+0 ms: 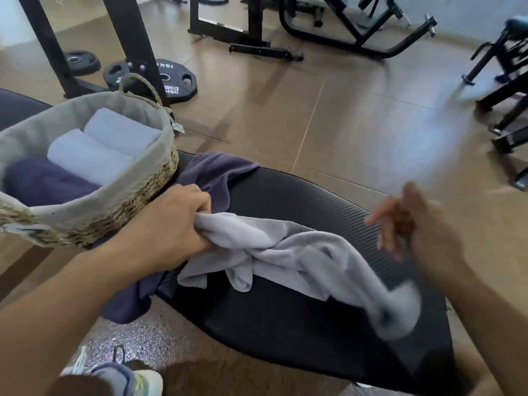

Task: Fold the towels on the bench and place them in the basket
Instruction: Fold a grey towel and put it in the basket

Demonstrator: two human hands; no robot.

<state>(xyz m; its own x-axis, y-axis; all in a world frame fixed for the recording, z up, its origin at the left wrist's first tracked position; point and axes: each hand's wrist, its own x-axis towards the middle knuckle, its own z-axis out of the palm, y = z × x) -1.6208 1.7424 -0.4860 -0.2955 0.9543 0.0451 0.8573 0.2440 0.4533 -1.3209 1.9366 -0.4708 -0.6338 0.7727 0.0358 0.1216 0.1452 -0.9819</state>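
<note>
Grey towel (285,252) stretches left-to-right across bench (285,195); left hand (168,224) grips its left end; right hand (411,232) blurred, fingers loosely spread.

From my feed I see both forearms bare right up to the frame edge, with no sleeve, watch or band on either. The left hand (168,224) wears no glove and no ring that I can make out. The right hand (411,224) is smeared by motion blur, so I cannot read its details, though it looks bare too. Down at the bottom edge I see a shoe (120,375), white and pale yellow-green with a grey-blue tongue and white laces.
</note>
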